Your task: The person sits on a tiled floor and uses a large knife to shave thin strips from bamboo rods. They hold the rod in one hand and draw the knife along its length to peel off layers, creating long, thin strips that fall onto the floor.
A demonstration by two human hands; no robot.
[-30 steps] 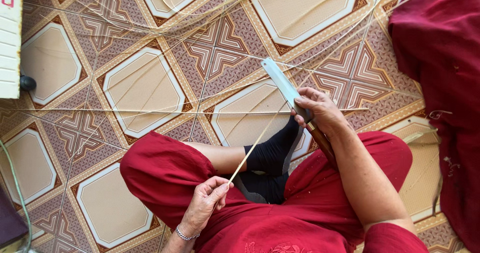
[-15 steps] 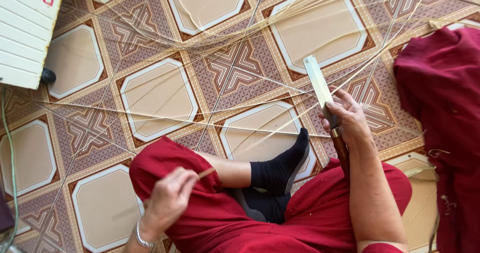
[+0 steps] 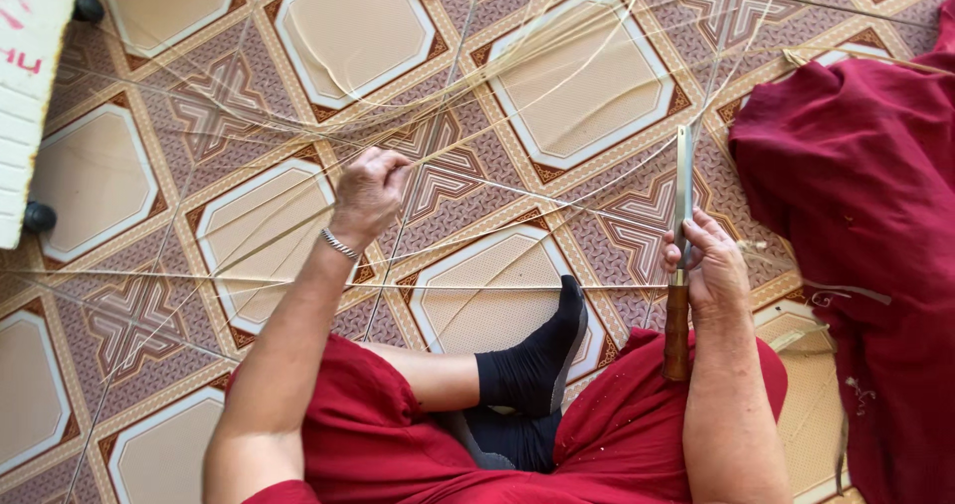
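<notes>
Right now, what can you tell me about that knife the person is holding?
The knife has a long, flat, pale metal blade with a squared tip and a round brown handle that looks like wood. It stands nearly upright in the picture, blade pointing away from the person over the patterned tile floor. The right hand grips it where blade meets handle; the handle's lower end reaches the red trouser knee. Thin pale strips run past the blade.

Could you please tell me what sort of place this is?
Probably a home floor used for handcraft: patterned floor tiles, thin strips spread across them, and a knife in the right hand.
</notes>
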